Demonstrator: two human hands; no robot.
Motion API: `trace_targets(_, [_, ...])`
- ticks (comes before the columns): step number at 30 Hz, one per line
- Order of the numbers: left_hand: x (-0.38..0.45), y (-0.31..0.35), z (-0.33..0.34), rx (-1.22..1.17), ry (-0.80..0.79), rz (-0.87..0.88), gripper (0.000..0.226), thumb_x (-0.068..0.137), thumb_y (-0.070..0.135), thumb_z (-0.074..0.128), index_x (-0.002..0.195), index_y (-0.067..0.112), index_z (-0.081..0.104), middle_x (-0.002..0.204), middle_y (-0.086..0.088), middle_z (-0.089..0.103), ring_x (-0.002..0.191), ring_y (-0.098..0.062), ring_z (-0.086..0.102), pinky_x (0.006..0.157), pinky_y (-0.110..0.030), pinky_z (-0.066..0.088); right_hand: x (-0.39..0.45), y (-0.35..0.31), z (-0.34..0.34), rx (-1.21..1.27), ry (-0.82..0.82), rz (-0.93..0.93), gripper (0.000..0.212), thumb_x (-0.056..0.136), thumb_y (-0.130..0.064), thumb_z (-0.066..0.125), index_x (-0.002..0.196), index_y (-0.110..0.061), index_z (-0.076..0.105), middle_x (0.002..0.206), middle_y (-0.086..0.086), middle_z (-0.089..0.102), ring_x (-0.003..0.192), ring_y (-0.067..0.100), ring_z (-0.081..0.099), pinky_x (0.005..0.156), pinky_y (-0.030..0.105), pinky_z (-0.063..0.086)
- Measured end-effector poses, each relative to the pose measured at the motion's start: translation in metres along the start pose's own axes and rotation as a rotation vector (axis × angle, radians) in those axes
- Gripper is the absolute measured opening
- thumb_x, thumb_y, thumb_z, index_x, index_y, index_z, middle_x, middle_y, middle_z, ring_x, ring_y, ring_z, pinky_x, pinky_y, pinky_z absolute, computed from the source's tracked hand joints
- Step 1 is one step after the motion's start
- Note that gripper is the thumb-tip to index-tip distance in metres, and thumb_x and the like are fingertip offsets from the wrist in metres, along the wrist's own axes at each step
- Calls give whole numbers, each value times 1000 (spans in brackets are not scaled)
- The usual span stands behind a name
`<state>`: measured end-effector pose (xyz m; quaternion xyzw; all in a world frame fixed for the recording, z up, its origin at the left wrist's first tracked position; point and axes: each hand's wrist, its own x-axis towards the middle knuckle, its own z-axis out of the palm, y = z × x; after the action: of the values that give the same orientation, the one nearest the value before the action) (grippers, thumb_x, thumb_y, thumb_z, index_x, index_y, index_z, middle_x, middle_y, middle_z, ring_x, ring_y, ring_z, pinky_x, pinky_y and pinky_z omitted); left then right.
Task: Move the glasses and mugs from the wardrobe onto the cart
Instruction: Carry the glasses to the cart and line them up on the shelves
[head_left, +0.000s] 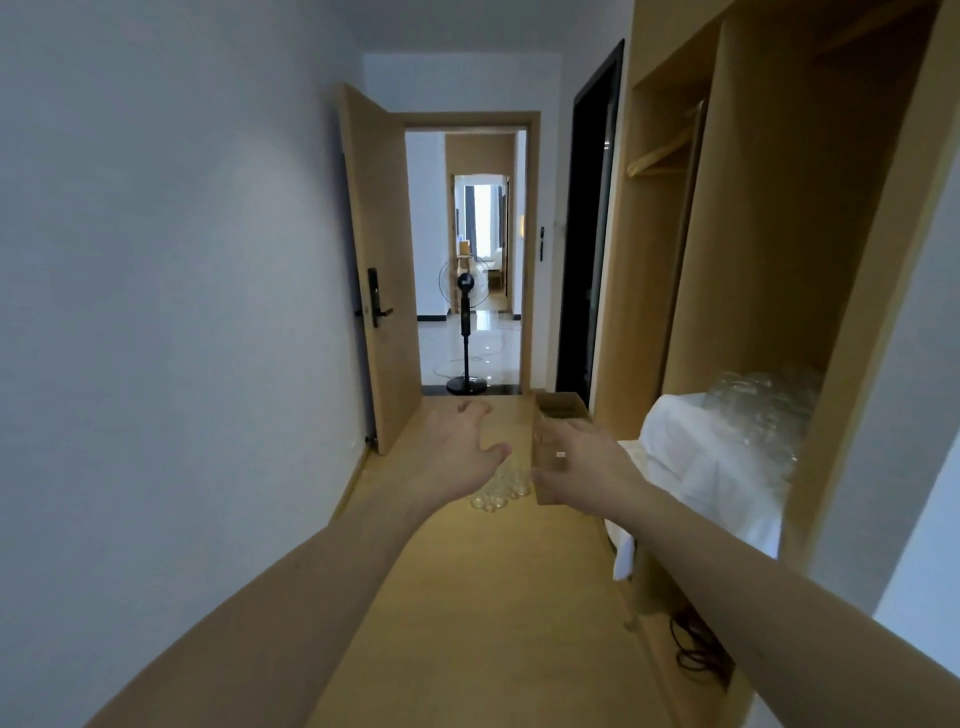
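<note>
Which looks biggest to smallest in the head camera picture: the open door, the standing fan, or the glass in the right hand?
1. open door
2. standing fan
3. glass in the right hand

The fan stands farther from the camera than the door or glass, so this is only how big each looks.

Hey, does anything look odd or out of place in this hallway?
Yes. A cluster of glasses seems to stand on the floor under the hands, an unusual spot for glassware. A white cloth spills out over the wardrobe shelf edge.
</note>
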<state>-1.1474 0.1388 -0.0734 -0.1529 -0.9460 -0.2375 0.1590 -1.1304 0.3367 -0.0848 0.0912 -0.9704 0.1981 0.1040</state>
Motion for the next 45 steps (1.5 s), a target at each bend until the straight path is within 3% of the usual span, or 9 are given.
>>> trace_targets(6, [48, -3, 37, -34, -36, 73, 62, 96, 46, 62, 149, 18, 44, 150, -2, 46, 131, -22, 46, 106, -32, 38, 45, 39, 9, -1, 14, 62, 66, 86, -53, 66, 144, -28, 48, 144, -1, 54, 125, 25, 53, 99, 46, 52])
trace_targets(8, [63, -10, 47, -52, -28, 91, 59, 96, 46, 62, 147, 19, 46, 148, -2, 48, 123, -21, 53, 101, -31, 42, 59, 48, 13, 19, 32, 77, 59, 83, -54, 67, 137, -31, 53, 137, -2, 60, 113, 20, 58, 90, 39, 55])
trace_targets(10, [81, -18, 58, -68, -45, 119, 56, 96, 44, 63, 144, 19, 49, 142, -4, 52, 120, -22, 53, 98, -34, 45, 75, 57, 17, 42, 63, 91, 53, 81, -53, 67, 129, -34, 56, 129, -4, 64, 97, 13, 58, 73, 25, 48])
trace_targets(14, [123, -35, 77, -126, -77, 171, 47, 94, 41, 65, 135, 18, 55, 130, -3, 59, 103, -15, 53, 84, -30, 45, 113, 71, 25, 17, 115, 159, 56, 83, -54, 67, 133, -32, 54, 136, -5, 59, 114, 17, 55, 82, 27, 37])
trace_targets(18, [177, -53, 88, -109, -101, 252, 54, 95, 43, 64, 141, 19, 52, 136, -1, 57, 113, -14, 52, 89, -28, 45, 156, 79, 34, 7, 131, 214, 48, 87, -49, 69, 130, -30, 56, 131, -5, 63, 92, 6, 44, 65, 11, 31])
trace_targets(21, [219, -69, 93, -82, -122, 316, 54, 95, 41, 64, 141, 17, 53, 137, -3, 57, 122, -20, 53, 101, -38, 48, 188, 80, 40, -18, 154, 244, 52, 89, -49, 69, 135, -30, 54, 135, -4, 61, 106, 14, 56, 78, 15, 36])
trace_targets(27, [284, -94, 110, -57, -141, 387, 51, 93, 44, 65, 136, 18, 57, 130, -4, 59, 118, -22, 53, 95, -33, 46, 238, 84, 56, -114, 176, 366, 64, 88, -56, 65, 144, -30, 47, 145, -4, 54, 129, 22, 52, 105, 36, 43])
trace_targets(36, [359, -84, 165, -77, -228, 447, 58, 92, 51, 64, 141, 23, 52, 143, -3, 52, 129, -25, 47, 103, -42, 46, 260, 130, 71, -182, 131, 534, 68, 91, -55, 61, 150, -27, 41, 151, -2, 48, 135, 21, 46, 112, 36, 38])
trace_targets(45, [419, -16, 228, -65, -297, 569, 62, 95, 51, 61, 147, 22, 45, 152, -5, 45, 139, -27, 40, 110, -42, 40, 283, 222, 41, -183, 194, 605, 69, 89, -52, 64, 149, -24, 43, 147, 2, 51, 134, 27, 46, 109, 40, 41])
